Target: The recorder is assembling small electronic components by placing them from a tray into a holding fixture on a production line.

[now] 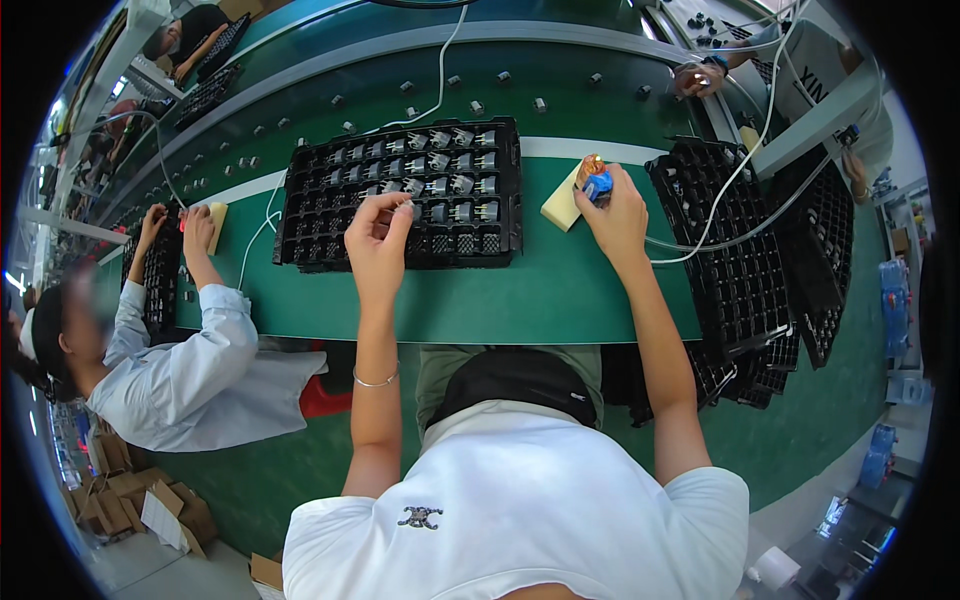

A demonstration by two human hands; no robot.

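Fingers point(398, 213) of the left hand point(378, 240) pinch closed on a small grey component point(414, 210), held just above the near rows of a black compartment tray point(300, 225). The right hand point(615, 215) is wrapped shut around a blue-and-orange soldering tool point(594, 181), its tip pointing down beside a pale yellow sponge block point(562, 202) on the green work surface point(500, 295).

To do this step well, the pinch looks best kept light and near the part's edges, so its small metal legs stay straight, and the part kept level as it meets a free cell — the tool held steady and clear of the tray wall.

Further out, the tray's far rows hold many like components, upright in their cells. Stacked empty black trays point(745, 260) sit to the right, crossed by a white cable point(720, 200). At left, another person's hands point(180, 228) work at a separate tray. Beyond, a green conveyor belt point(330, 70) carries scattered small parts.

Hard to make out — the component's exact shape, the tool's tip behind the fingers, and which cell the part is over. The near tray cells are too dark to tell filled from empty.
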